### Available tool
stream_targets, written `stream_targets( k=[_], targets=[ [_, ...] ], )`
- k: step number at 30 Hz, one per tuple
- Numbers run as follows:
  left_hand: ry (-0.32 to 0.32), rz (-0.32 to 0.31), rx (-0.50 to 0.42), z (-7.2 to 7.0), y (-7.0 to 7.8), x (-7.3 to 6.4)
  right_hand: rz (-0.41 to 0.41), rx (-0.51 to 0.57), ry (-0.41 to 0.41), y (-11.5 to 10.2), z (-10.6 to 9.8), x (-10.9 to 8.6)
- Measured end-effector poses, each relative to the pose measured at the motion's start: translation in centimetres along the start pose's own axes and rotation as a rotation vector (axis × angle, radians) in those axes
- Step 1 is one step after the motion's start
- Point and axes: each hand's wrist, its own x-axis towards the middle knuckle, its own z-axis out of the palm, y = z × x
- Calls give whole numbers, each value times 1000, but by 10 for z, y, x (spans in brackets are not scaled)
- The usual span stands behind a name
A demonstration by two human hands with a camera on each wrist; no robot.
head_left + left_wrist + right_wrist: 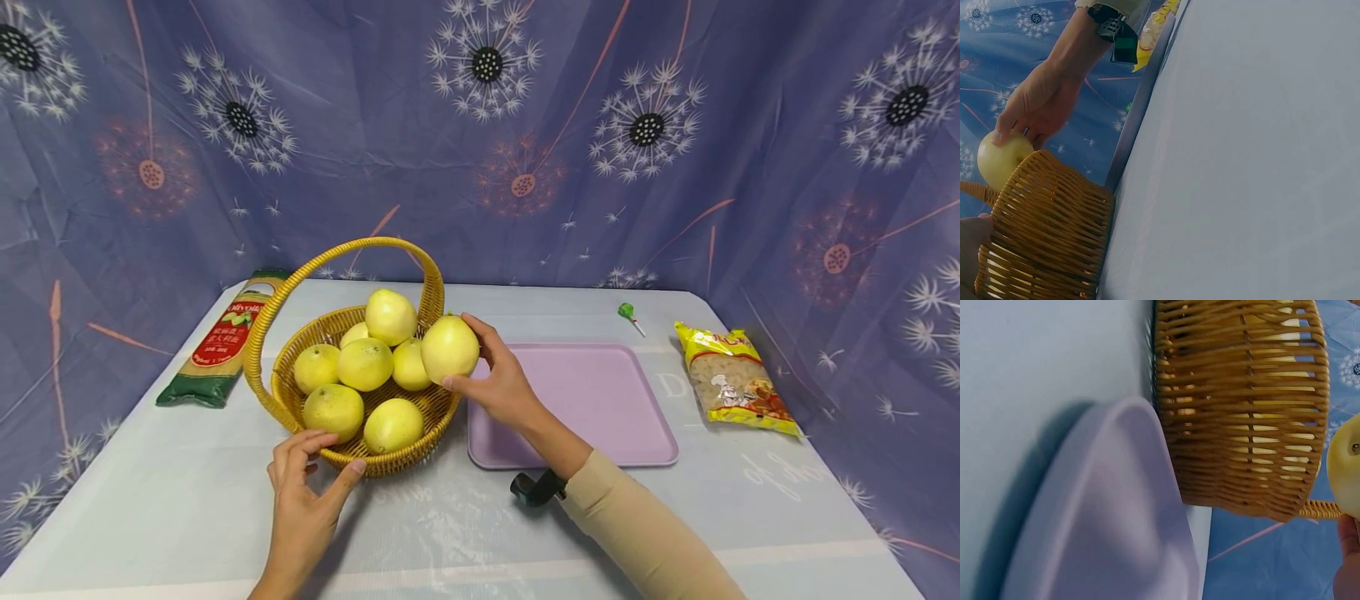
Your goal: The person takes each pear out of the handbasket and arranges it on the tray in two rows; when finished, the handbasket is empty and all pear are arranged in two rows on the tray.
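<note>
Over the right rim of the yellow wicker basket (405, 460), just beside the right foot of the arched handle (431, 287): one pale yellow fruit (450, 350), held by the right hand (510, 387). Fingers (487, 333) at the right, thumb low on the near side, parted about as wide as the fruit and curled round smooth skin, and that looking like the weak spot! With too light a squeeze, could slip straight out, onto the heap or down to the lilac tray (600, 400) just to the right. With too low a pass, could catch the weave and get knocked loose; clear of the rim or brushing it, hard to tell.

Down at the near left now, left hand (303, 492) at the basket's rim, thumb and forefinger spread apart; gripping or merely touching, impossible to say. If only touching, could let the basket tip or skid on the pale surface (435, 542) after a bump from the right.

Inside, seven more fruits (365, 364), loosely heaped, with the topmost fruit (390, 317) perched at the far side: after any jolt, could roll down toward the near wall.
</note>
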Motion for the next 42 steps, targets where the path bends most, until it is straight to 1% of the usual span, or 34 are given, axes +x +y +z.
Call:
stream_targets(
  k=[1,3,6,11,18,29,38,42],
  targets=[
    [0,-1,1,0,0,0,-10,1,3,0,-1,1],
    [2,10,2,0,0,0,-19,19,8,-6,-4,0],
    [-2,9,1,0,1,0,-36,38,16,-16,-9,0],
    [-6,-2,3,0,0,1,-64,47,27,-21,-16,0],
    [-11,-18,3,0,0,1,-51,63,56,-17,-24,1],
    [-13,-23,6,0,0,1,-45,37,84,-9,-34,4],
    [-15,-27,3,0,-1,0,-31,2,89,-3,-40,6],
    [-15,-25,2,0,-1,0,-33,2,93,0,-42,7]
  ],
)
